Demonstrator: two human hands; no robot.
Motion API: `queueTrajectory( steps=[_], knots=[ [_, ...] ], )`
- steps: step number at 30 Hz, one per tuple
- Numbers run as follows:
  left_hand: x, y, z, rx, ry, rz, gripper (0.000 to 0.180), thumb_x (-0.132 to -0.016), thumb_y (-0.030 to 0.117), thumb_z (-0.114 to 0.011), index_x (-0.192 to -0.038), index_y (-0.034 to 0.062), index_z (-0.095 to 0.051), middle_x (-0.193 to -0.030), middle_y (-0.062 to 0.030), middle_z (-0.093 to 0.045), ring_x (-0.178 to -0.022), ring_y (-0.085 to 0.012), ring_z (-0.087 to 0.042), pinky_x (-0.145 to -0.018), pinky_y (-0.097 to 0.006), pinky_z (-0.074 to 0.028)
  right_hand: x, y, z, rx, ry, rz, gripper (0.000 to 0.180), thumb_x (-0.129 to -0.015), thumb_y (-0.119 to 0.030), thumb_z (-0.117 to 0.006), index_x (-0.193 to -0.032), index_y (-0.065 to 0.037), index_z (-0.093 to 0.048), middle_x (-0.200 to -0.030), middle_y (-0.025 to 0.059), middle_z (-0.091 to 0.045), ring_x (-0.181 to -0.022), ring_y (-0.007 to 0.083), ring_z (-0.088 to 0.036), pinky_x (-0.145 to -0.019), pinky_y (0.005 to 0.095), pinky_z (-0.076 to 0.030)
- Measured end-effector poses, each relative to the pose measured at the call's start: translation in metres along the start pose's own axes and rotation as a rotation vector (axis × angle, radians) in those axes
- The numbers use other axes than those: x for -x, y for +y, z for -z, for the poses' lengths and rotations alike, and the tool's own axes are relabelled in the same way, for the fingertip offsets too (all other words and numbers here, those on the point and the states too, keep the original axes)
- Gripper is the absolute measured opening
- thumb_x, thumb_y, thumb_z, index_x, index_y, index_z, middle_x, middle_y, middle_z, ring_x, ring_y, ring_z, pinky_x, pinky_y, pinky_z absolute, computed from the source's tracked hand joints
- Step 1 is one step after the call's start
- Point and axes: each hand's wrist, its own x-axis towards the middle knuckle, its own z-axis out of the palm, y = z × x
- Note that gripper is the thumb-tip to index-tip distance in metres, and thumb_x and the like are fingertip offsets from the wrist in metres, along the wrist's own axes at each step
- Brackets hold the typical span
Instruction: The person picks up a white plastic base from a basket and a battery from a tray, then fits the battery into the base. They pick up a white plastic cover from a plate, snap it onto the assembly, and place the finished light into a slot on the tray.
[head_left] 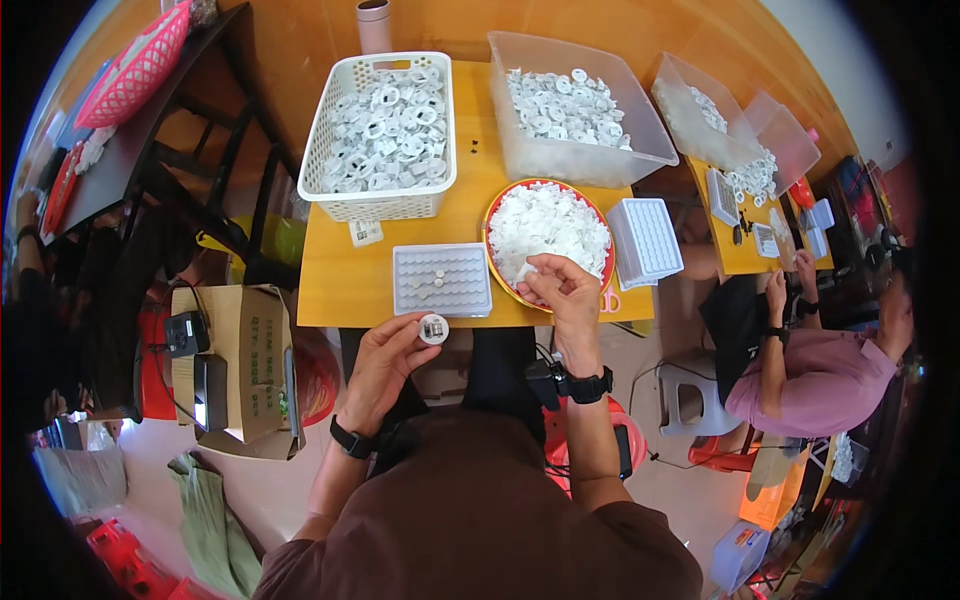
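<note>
Head view: left hand (385, 362) gripping round white part (433, 328), right hand (562, 290) in red tray (497, 205).

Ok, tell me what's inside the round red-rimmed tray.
The round red-rimmed tray is heaped with small flat white plastic pieces. The right hand covers its near edge; the bottom is buried.

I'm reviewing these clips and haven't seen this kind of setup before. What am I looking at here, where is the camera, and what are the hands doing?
There is no machine: a person wears a fisheye camera on the head, looking down, so edges curve. The left hand holds a small round white part. The right hand reaches into a red-rimmed dish heaped with white pieces. On the yellow table also sit a grey compartment tray, a white basket and a clear bin of white parts. Another person works at the right.
</note>
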Motion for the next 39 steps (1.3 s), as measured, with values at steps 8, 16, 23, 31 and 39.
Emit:
queueTrajectory(
  steps=[8,16,23,31,39],
  knots=[
    [-0.004,0.0,-0.004,0.013,-0.016,0.015,0.024,-0.088,0.01,-0.054,-0.108,-0.0028,-0.058,-0.101,-0.0114,-0.061,-0.09,-0.0166,-0.061,-0.078,-0.03,-0.054,0.007,0.005,-0.011,0.054,-0.061,-0.006,0.02,-0.08,0.003,-0.061,-0.1,0.004,-0.06,-0.084,0.0079,-0.064,-0.068,0.0119,-0.063,-0.061,0.0197,-0.05],
    [-0.001,-0.003,-0.004,0.028,-0.015,0.018,0.024,-0.088,0.009,-0.054,-0.108,-0.0022,-0.057,-0.101,-0.0116,-0.062,-0.09,-0.0173,-0.061,-0.077,-0.029,-0.054,0.012,0.011,-0.022,0.176,-0.052,0.053,0.011,-0.082,0.0,-0.06,-0.092,0.0,-0.062,-0.08,0.0031,-0.057,-0.065,0.0114,-0.062,-0.056,0.0191,-0.049],
    [0.001,0.001,-0.007,0.024,0.008,0.032,0.024,-0.088,0.01,-0.054,-0.109,-0.0023,-0.058,-0.101,-0.0104,-0.062,-0.089,-0.0152,-0.061,-0.079,-0.028,-0.053,0.013,0.016,-0.02,0.088,-0.092,-0.033,0.01,-0.08,0.002,-0.061,-0.09,0.002,-0.062,-0.083,0.0074,-0.063,-0.069,0.012,-0.063,-0.061,0.0201,-0.05],
    [0.0,-0.004,-0.003,0.018,-0.015,0.046,0.025,-0.089,0.011,-0.054,-0.109,-0.0021,-0.058,-0.099,-0.0101,-0.062,-0.084,-0.0133,-0.061,-0.079,-0.027,-0.053,0.019,0.012,-0.016,-0.186,-0.235,-0.202,0.015,-0.076,0.006,-0.063,-0.091,0.004,-0.062,-0.09,0.0101,-0.064,-0.083,0.014,-0.062,-0.078,0.0241,-0.05],
    [0.001,-0.003,-0.003,0.011,-0.004,0.031,0.024,-0.088,0.01,-0.054,-0.109,-0.0021,-0.058,-0.099,-0.0095,-0.062,-0.086,-0.0146,-0.061,-0.078,-0.027,-0.054,0.021,0.006,-0.023,-0.331,-0.246,-0.33,0.016,-0.077,0.004,-0.063,-0.092,0.004,-0.062,-0.091,0.01,-0.064,-0.084,0.014,-0.062,-0.078,0.0243,-0.05]
  ],
)
